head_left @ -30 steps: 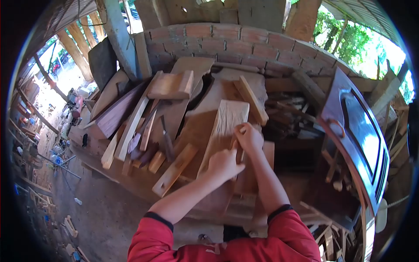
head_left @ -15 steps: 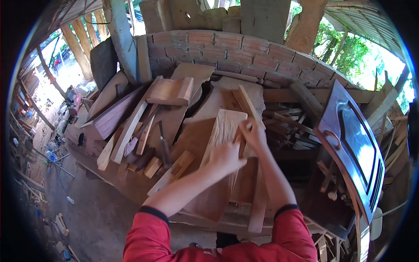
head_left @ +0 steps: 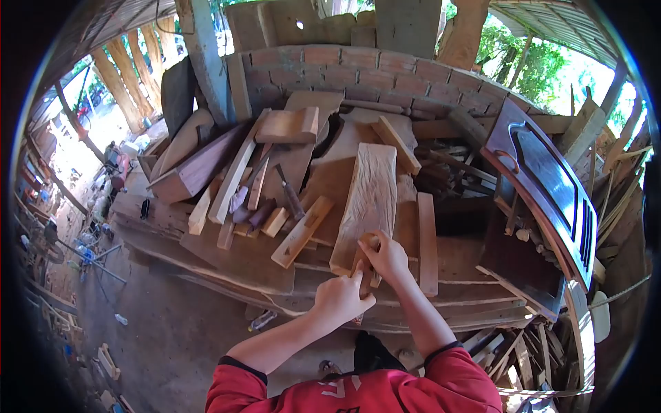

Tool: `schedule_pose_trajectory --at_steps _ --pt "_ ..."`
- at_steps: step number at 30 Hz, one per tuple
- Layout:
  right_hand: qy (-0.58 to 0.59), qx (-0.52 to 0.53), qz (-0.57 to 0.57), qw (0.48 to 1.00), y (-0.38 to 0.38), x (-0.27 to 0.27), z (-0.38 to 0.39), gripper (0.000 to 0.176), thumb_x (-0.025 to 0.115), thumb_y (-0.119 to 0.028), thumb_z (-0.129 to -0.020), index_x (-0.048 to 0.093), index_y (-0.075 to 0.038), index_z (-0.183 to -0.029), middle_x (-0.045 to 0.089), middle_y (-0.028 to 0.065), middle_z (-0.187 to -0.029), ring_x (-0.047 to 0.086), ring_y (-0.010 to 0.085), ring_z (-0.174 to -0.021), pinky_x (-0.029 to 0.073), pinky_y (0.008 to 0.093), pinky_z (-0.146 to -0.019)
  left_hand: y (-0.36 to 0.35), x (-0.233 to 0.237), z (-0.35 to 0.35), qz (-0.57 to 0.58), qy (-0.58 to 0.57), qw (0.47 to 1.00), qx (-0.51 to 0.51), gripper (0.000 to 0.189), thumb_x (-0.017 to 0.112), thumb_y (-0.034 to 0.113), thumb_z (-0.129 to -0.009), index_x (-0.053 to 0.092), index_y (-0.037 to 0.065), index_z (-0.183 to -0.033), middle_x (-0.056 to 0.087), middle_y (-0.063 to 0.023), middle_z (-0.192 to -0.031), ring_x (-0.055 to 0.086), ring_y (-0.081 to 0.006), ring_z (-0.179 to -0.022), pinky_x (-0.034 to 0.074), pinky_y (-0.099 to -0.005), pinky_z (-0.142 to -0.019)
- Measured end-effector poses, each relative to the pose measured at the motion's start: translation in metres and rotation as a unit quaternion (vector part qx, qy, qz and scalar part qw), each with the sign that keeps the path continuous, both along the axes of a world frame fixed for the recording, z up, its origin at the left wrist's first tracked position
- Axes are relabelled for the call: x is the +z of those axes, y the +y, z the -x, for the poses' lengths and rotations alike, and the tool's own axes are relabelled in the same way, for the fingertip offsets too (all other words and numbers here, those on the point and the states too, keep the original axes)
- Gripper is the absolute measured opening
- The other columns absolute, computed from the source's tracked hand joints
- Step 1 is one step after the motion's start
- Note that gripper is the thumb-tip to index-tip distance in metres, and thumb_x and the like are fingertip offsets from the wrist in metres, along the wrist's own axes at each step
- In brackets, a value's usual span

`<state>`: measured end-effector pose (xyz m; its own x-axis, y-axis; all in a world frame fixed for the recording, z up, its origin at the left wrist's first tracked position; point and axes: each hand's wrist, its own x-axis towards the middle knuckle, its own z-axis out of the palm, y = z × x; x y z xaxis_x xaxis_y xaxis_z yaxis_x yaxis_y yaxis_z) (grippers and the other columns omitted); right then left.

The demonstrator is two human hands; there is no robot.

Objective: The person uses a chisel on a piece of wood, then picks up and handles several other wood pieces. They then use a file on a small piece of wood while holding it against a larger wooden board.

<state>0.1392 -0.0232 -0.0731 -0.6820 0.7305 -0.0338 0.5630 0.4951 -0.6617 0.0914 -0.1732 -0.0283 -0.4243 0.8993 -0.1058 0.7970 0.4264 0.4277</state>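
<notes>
My right hand [head_left: 389, 259] is closed around a small brown wooden piece [head_left: 370, 242], held over the near end of a broad, pale board with a rippled surface [head_left: 372, 182]. Close beside it, my left hand [head_left: 337, 303] has its fingers curled, and its fingertips meet the lower end of that piece. A small red-and-white bit [head_left: 357, 319] shows just below my left hand; what it belongs to is hidden. Left of the broad board lies a slotted wooden block [head_left: 303, 232]. A narrow wooden strip [head_left: 427, 244] lies to its right.
A chisel [head_left: 290, 193] and several offcuts lie on the left of the workbench [head_left: 234, 265]. A curved block [head_left: 288, 126] rests behind them. A glossy dark panel [head_left: 544, 193] leans at the right. A brick wall [head_left: 358, 72] stands behind.
Both hands have come down nearer my body with the small wooden piece. The broad board now shows more fully, and the view has shifted.
</notes>
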Motion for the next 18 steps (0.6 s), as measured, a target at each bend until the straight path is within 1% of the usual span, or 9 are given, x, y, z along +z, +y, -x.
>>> schedule_pose_trajectory --at_steps 4,7,9,10,11,13,14,16,18 --pt "0.003 -0.012 -0.031 0.999 0.062 -0.008 0.043 0.045 0.061 -0.046 -0.077 0.058 -0.013 -0.109 0.065 0.0169 -0.082 0.062 0.0348 -0.081 0.048 0.0413 -0.070 0.063 -0.007 0.039 -0.006 -0.007 1.000 -0.001 0.072 0.061 0.042 -0.068 0.046 0.002 -0.126 0.061 -0.0165 -0.064 0.063 -0.0314 -0.062 0.051 -0.0410 -0.058" --pt "0.000 -0.013 -0.019 1.000 0.140 -0.017 0.094 0.044 0.061 -0.046 -0.077 0.058 -0.014 -0.108 0.065 0.0178 -0.086 0.062 0.0357 -0.085 0.048 0.0424 -0.074 0.142 -0.016 0.086 -0.003 0.011 1.000 0.008 0.072 0.062 0.043 -0.067 0.048 0.001 -0.124 0.063 -0.0164 -0.070 0.064 -0.0312 -0.067 0.051 -0.0415 -0.062" --pt "-0.006 -0.041 -0.010 0.999 0.200 -0.019 0.134 0.044 0.060 -0.047 -0.076 0.059 -0.015 -0.107 0.064 0.0190 -0.091 0.061 0.0360 -0.090 0.047 0.0430 -0.076 0.205 -0.023 0.125 -0.004 0.018 1.000 0.014 0.062 0.064 0.039 -0.066 0.053 0.006 -0.117 0.064 -0.0186 -0.081 0.064 -0.0326 -0.076 0.051 -0.0422 -0.067" --pt "0.017 -0.051 -0.037 0.998 0.234 -0.033 0.157 0.044 0.060 -0.047 -0.077 0.059 -0.015 -0.107 0.064 0.0195 -0.093 0.060 0.0361 -0.091 0.047 0.0435 -0.077 0.238 -0.033 0.147 -0.004 0.013 1.000 0.021 0.060 0.064 0.039 -0.067 0.054 0.008 -0.117 0.064 -0.0180 -0.086 0.063 -0.0329 -0.080 0.051 -0.0426 -0.071" --pt "0.041 -0.062 -0.063 0.995 0.269 -0.049 0.180 0.044 0.059 -0.047 -0.077 0.059 -0.015 -0.107 0.063 0.0200 -0.094 0.060 0.0361 -0.092 0.047 0.0439 -0.078 0.270 -0.039 0.167 -0.005 0.023 0.999 0.031 0.056 0.065 0.040 -0.067 0.057 0.008 -0.112 0.064 -0.0173 -0.088 0.063 -0.0323 -0.084 0.051 -0.0421 -0.073" --pt "0.058 -0.061 -0.047 0.995 0.329 -0.059 0.220 0.041 0.056 -0.045 -0.079 0.059 -0.014 -0.105 0.063 0.0200 -0.097 0.059 0.0362 -0.093 0.047 0.0439 -0.078 0.328 -0.054 0.204 -0.014 0.029 0.998 0.050 0.052 0.068 0.043 -0.064 0.061 0.007 -0.101 0.064 -0.0169 -0.090 0.063 -0.0315 -0.085 0.050 -0.0408 -0.075" --pt "0.059 -0.057 -0.044 0.996 0.351 -0.056 0.236 0.041 0.056 -0.045 -0.079 0.059 -0.014 -0.105 0.063 0.0200 -0.097 0.059 0.0362 -0.093 0.047 0.0439 -0.078 0.353 -0.063 0.223 -0.014 0.035 0.998 0.046 0.053 0.069 0.043 -0.062 0.061 0.008 -0.101 0.065 -0.0165 -0.091 0.063 -0.0317 -0.085 0.050 -0.0409 -0.075" --pt "-0.038 -0.075 -0.066 0.994 0.378 -0.048 0.257 0.046 0.051 -0.048 -0.082 0.057 -0.009 -0.107 0.063 0.0188 -0.100 0.060 0.0349 -0.094 0.047 0.0436 -0.080 0.379 -0.068 0.250 -0.005 0.043 0.999 0.031 0.053 0.069 0.043 -0.062 0.061 0.007 -0.101 0.065 -0.0164 -0.091 0.063 -0.0317 -0.085 0.050 -0.0411 -0.075" --pt "0.001 -0.096 -0.076 0.992 0.387 -0.039 0.262 0.045 0.050 -0.047 -0.083 0.058 -0.008 -0.105 0.063 0.0190 -0.099 0.060 0.0349 -0.094 0.047 0.0439 -0.080 0.387 -0.064 0.256 -0.038 0.066 0.997 0.015 0.051 0.066 0.043 -0.063 0.063 0.007 -0.099 0.065 -0.0160 -0.089 0.063 -0.0320 -0.085 0.050 -0.0410 -0.075"
